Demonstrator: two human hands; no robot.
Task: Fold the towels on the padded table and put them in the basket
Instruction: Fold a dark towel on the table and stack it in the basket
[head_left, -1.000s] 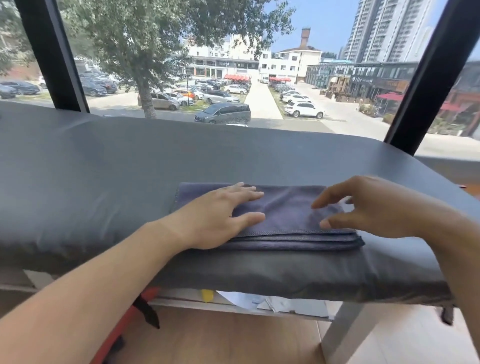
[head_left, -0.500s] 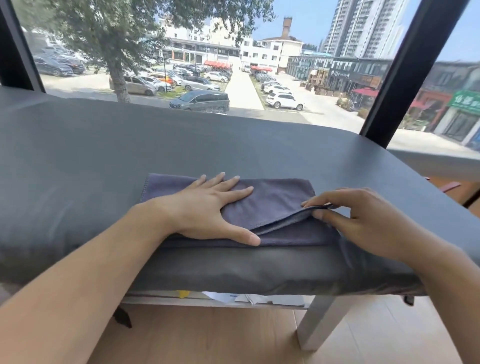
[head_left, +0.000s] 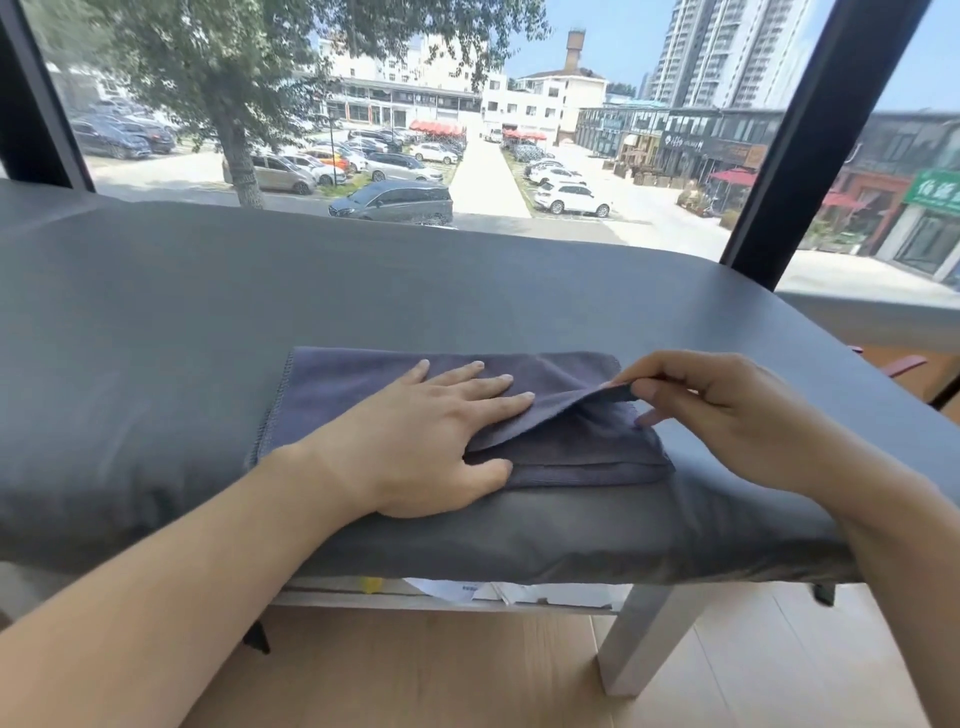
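A folded purple-grey towel (head_left: 337, 395) lies near the front edge of the grey padded table (head_left: 156, 322). My left hand (head_left: 431, 431) presses flat on the towel's middle, fingers straight and spread. My right hand (head_left: 727, 415) pinches the top layer at the towel's right end between thumb and forefinger and holds it lifted a little off the layers below. No basket is in view.
A large window with black frame posts (head_left: 795, 145) stands right behind the table. Papers (head_left: 467, 590) lie on a shelf under the table top. A grey table leg (head_left: 639, 639) stands on the wooden floor at the lower right.
My right hand took hold of the towel's right edge and has raised the top layer. My left hand slid slightly and stays flat on the towel. The view shifted left.
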